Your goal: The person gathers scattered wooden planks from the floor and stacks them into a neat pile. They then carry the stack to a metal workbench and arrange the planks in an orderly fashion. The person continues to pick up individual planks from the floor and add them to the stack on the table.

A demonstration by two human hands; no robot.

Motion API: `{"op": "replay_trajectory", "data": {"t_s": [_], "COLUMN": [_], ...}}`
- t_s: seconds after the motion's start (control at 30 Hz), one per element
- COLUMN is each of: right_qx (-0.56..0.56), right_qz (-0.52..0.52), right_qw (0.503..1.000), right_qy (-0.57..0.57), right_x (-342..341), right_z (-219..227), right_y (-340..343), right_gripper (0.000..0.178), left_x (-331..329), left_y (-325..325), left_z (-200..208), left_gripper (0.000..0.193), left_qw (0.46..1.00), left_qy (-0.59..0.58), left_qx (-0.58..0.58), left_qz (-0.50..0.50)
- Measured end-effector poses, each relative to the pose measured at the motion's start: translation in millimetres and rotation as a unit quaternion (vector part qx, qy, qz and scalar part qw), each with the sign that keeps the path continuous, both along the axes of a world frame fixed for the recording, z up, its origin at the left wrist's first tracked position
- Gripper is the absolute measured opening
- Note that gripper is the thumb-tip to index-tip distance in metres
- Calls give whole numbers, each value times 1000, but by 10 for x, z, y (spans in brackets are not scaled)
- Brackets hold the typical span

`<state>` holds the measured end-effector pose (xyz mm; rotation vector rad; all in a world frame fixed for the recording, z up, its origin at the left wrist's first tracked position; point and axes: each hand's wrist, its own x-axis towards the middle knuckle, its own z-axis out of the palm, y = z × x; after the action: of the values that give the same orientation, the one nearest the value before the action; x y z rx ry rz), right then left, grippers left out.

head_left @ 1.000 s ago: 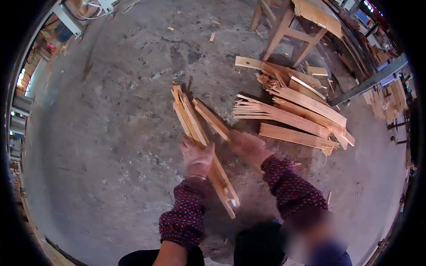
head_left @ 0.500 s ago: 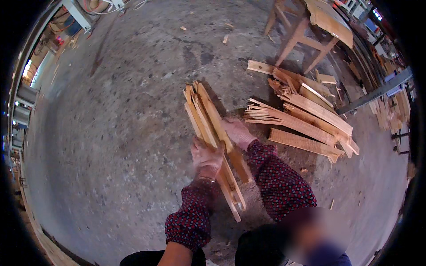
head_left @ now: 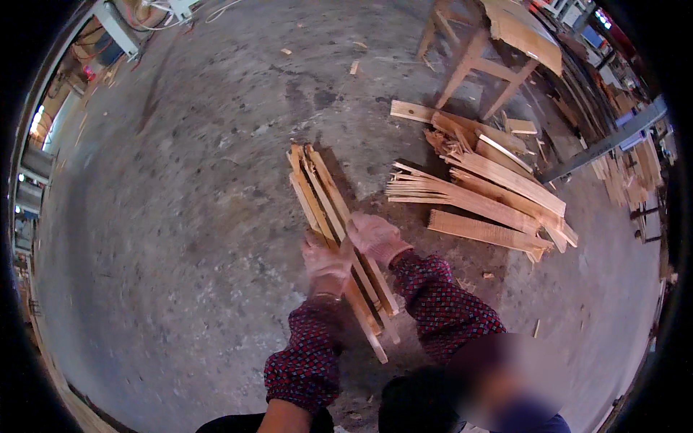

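Note:
A bundle of long, narrow wood strips (head_left: 335,199) slants in front of me, its splintered ends pointing away and its cut ends toward my knees. On its left side my left hand (head_left: 326,264), in a pale pink glove, is closed round the strips. My right hand (head_left: 374,237), gloved alike, grips the bundle from the right, a little farther up. The palms and most of the fingertips are hidden by the wood and the gloves. Dark patterned sleeves cover both forearms.
To the right lies a pile of broken boards (head_left: 498,198) with jagged ends. Behind it stands a wooden stool (head_left: 469,65) with a sheet of cardboard on top. A grey metal bar (head_left: 606,148) crosses at the right. Small wood chips (head_left: 354,68) dot the concrete floor.
The strips have come closer together; the right-hand one has shifted in against the others. My right hand has moved left and slightly down, nearer my left hand.

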<state>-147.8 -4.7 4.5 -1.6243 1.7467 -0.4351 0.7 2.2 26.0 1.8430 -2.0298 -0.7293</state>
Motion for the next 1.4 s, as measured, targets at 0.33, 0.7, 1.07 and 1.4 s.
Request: {"op": "replay_trajectory", "data": {"t_s": [0.33, 0.7, 1.07, 1.4], "right_qx": [-146, -98, 31, 65], "right_qz": [-26, -59, -8, -130], "right_qw": [984, 846, 994, 986], "right_qy": [-95, 521, 105, -82], "right_x": [-173, -2752, -1567, -220], "right_z": [225, 25, 882, 409], "right_y": [258, 1430, 459, -418], "right_gripper": [37, 69, 42, 56], "left_x": [-153, -363, -120, -238], "left_y": [86, 185, 161, 177], "left_z": [-568, -154, -287, -90], "left_gripper": [124, 117, 114, 108], "left_qw": [983, 989, 996, 997], "left_qy": [-179, -133, -84, -62], "left_qx": [-23, 0, 3, -19], "left_qz": [41, 68, -8, 34]}}
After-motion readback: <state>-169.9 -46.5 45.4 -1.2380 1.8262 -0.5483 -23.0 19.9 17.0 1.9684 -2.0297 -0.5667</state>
